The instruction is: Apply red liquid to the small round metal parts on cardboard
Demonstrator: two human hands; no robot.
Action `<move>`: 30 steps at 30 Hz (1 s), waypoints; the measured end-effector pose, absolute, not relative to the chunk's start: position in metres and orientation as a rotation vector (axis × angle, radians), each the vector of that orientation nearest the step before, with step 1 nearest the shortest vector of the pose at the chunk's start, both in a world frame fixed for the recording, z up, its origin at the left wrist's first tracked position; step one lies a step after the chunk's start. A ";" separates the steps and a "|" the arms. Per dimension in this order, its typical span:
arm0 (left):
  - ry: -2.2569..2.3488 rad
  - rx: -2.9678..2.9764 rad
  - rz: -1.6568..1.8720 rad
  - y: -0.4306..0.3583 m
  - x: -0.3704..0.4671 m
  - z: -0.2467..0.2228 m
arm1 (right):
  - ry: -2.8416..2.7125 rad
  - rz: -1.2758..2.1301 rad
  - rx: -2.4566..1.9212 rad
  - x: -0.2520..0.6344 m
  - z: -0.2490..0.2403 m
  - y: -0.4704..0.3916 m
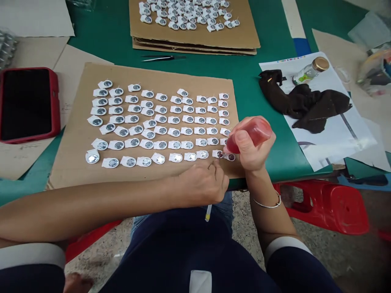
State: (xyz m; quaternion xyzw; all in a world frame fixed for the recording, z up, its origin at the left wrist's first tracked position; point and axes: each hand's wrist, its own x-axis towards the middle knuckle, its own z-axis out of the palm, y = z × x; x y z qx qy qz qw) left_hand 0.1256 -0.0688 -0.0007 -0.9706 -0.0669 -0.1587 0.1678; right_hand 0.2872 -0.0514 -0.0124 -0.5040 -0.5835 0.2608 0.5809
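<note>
My right hand (256,148) is wrapped round a soft red squeeze bottle (255,132), tilted so that its lower end points at the small silver-centred pieces near the board's right edge. Closed beside it, my left hand (203,183) grips a thin white stick with a yellow end (208,213), which sticks out below the fist. Its fingertips are by a white-tabbed piece (218,154) with a dark red centre. Another dark-centred piece (229,157) lies just to the right. Rows of similar round pieces with white tabs cover the cardboard sheet (70,162). The bottle's tip is hard to make out.
Black tweezers (163,58) lie behind the sheet, before a cardboard stack (195,42) bearing more pieces. A red-cased phone (27,105) is at left. Dark cloth (299,101) and a gold-capped jar (311,71) rest on paper at right. A red stool (345,207) stands below.
</note>
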 end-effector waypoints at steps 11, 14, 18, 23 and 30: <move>-0.184 -2.764 -0.467 -0.067 0.126 0.000 | -1.451 0.526 -1.267 0.291 -0.013 -0.051; -0.181 -2.771 -0.464 -0.067 0.126 0.001 | -1.442 0.504 -1.249 0.290 -0.013 -0.050; -0.195 -2.780 -0.476 -0.068 0.126 0.001 | -1.433 0.477 -1.208 0.287 -0.011 -0.048; -0.197 -2.792 -0.465 -0.068 0.126 0.001 | -1.418 0.524 -1.174 0.285 -0.010 -0.048; -0.219 -2.844 -0.459 -0.068 0.126 0.000 | -1.402 0.563 -1.171 0.285 -0.012 -0.048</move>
